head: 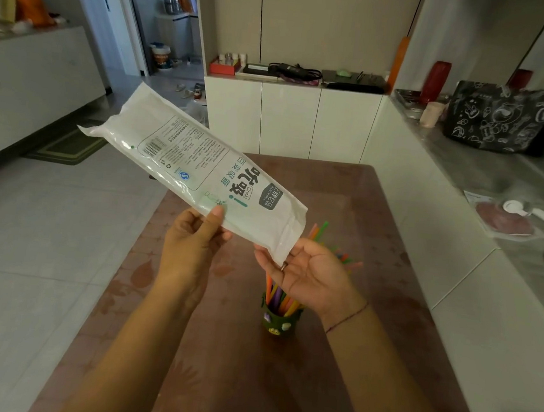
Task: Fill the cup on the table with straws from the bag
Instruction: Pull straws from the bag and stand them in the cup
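A long white plastic straw bag [195, 162] with printed text is held up above the table, tilted from upper left down to lower right, and looks flat. My left hand [190, 244] pinches its lower edge between thumb and fingers. My right hand [310, 276] is palm-up with fingers spread, touching the bag's lower open end. Below my right hand a small dark green cup [279, 319] stands on the brown table [217, 350], holding several colourful straws [280, 298] that fan out behind my hand.
White cabinets [288, 121] stand beyond the table's far edge. A grey counter [500, 171] runs along the right with a black patterned bag [511, 119], a red bottle and a wrapped tray. Tiled floor lies to the left.
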Motion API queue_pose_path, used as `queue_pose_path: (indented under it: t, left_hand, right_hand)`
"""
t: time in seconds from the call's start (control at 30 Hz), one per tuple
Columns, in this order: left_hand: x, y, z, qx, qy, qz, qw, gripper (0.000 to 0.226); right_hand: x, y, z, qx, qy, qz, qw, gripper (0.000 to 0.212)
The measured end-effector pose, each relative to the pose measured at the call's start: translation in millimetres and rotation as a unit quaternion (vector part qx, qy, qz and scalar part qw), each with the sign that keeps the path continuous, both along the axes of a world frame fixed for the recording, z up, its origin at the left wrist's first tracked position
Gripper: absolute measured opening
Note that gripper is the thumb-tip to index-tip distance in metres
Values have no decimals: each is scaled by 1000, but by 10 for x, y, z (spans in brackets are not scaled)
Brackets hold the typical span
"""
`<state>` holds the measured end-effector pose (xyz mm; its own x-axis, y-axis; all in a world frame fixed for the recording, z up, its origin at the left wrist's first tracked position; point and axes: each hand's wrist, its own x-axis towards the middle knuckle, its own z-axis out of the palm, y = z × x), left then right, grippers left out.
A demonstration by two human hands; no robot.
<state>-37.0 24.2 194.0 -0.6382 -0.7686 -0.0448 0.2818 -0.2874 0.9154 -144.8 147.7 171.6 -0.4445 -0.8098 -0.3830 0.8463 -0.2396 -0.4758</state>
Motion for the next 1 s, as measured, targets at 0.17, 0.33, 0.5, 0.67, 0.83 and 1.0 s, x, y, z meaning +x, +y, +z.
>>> queue_pose_path:
  t: [0.17, 0.33, 0.5, 0.67, 0.83, 1.0]
  left_hand:
    - [40, 21, 5, -46, -43, 35, 997, 24]
    - [59, 42, 33, -60, -40, 49, 996, 20]
    - [40, 26, 5, -75, -31, -7, 997, 35]
    - [48, 25, -9, -86, -22, -18, 996, 40]
    - [44, 47, 42, -53, 28, -9, 998, 31]
    - [31, 12, 44, -52, 12, 56, 997, 14]
  right_hand:
    - [-14, 1, 20, 11, 3, 2, 1000, 26]
    - [-13, -20, 25, 15, 1, -7, 1000, 26]
    - [32, -52, 31, 24, 19, -7, 999, 32]
    - [61, -57, 19, 34, 38, 11, 999, 29]
    - [45, -33, 18, 46, 62, 22, 997, 22]
    - [12, -52, 11, 47, 64, -10, 997, 31]
